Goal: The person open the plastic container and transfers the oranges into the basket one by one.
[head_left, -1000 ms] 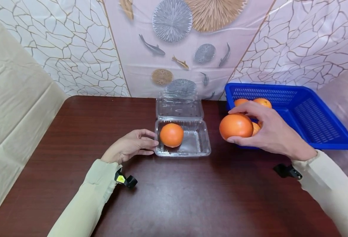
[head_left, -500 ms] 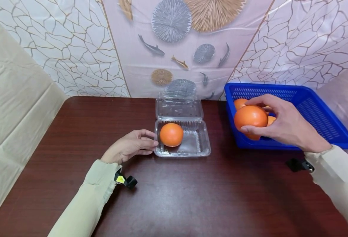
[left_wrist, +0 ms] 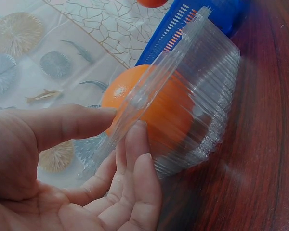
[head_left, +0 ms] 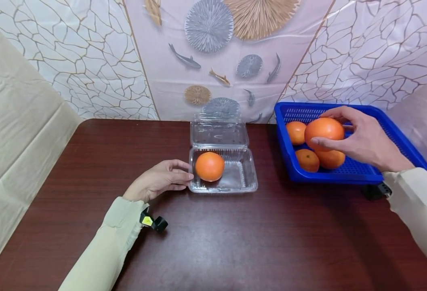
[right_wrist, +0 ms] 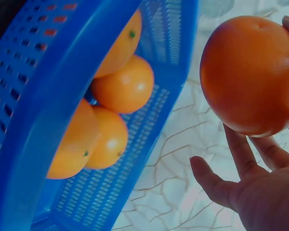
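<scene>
Head view: right hand (head_left: 366, 139), fingers curled round a large orange (head_left: 324, 133), held raised over the blue slotted basket (head_left: 398, 141) at the far right of the dark wooden table (head_left: 235, 242); three smaller oranges (head_left: 308, 160) lie in the basket's near left part. Left hand (head_left: 158, 180) rests on the table left of centre, fingertips and thumb touching the left rim of a clear plastic clamshell box (head_left: 240, 178), fingers gently bent; the box's lid stands open on the far side, and one orange in the box (head_left: 209, 166) sits in its left part. Both arms in pale sleeves; a patterned sheet with fish and fan shapes (head_left: 213, 48) hangs behind the table. Left wrist view: thumb above and fingers (left_wrist: 137, 163) below, pinching the thin ribbed rim of the clamshell box (left_wrist: 207, 96), the orange in the box (left_wrist: 159, 108) seen through its wall; blue basket (left_wrist: 183, 24) beyond. Right wrist view: large orange (right_wrist: 250, 74) gripped at the fingertips of the right hand (right_wrist: 267, 187), one finger spread loose below; blue basket (right_wrist: 62, 110) to the left, its smaller oranges (right_wrist: 123, 89) heaped together inside, touching one another
</scene>
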Demonstrator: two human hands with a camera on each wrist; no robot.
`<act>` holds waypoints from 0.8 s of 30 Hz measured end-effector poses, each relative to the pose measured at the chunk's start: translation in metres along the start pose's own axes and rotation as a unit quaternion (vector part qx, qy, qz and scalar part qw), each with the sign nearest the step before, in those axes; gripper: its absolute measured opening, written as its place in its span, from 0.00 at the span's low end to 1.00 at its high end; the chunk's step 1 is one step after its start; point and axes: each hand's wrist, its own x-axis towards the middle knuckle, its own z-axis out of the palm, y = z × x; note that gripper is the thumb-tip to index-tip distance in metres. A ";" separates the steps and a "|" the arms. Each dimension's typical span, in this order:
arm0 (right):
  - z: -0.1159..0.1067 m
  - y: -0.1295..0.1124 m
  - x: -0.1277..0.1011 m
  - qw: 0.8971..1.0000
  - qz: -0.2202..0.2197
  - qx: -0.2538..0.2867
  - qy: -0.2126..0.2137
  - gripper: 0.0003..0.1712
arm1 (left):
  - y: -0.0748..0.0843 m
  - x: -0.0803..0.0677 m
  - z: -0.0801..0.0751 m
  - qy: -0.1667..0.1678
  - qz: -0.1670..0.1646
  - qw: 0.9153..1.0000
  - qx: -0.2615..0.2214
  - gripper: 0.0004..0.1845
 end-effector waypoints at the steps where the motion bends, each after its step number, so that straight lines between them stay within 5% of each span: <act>1: 0.000 0.002 0.002 1.000 0.004 -0.003 0.001 0.37 | 0.000 0.000 0.000 -0.001 0.001 1.000 0.001 0.23; 24: 0.021 0.047 0.030 0.997 0.062 -0.048 -0.024 0.44 | -0.003 0.002 -0.002 -0.005 0.008 1.000 0.002 0.24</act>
